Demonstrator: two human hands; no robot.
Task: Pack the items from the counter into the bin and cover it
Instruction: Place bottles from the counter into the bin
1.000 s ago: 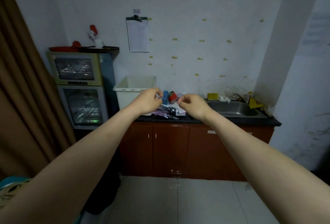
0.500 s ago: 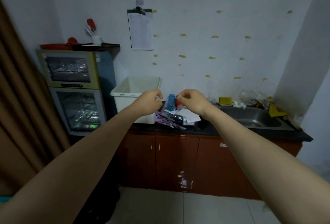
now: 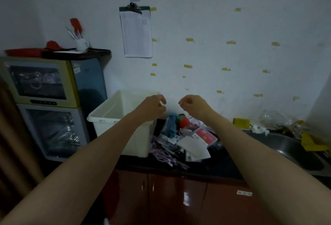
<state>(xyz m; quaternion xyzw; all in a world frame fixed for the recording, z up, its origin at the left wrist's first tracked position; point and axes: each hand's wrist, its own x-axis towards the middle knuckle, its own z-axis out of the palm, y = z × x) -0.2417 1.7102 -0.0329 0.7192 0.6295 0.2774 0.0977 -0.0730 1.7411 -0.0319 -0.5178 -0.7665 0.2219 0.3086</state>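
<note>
Both the left hand (image 3: 153, 107) and right hand (image 3: 192, 105) hover curled, apparently empty, above the heaped items (image 3: 180, 140) on the worktop (image 3: 220, 162) right of the bin (image 3: 114, 115); a hasty scoop could spill loose pieces over the near edge.

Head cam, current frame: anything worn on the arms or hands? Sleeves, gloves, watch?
Nothing visible. Both forearms are bare up to the frame edge, with no sleeves in view. The left hand and right hand show no gloves, rings, watch or wristband.
</note>
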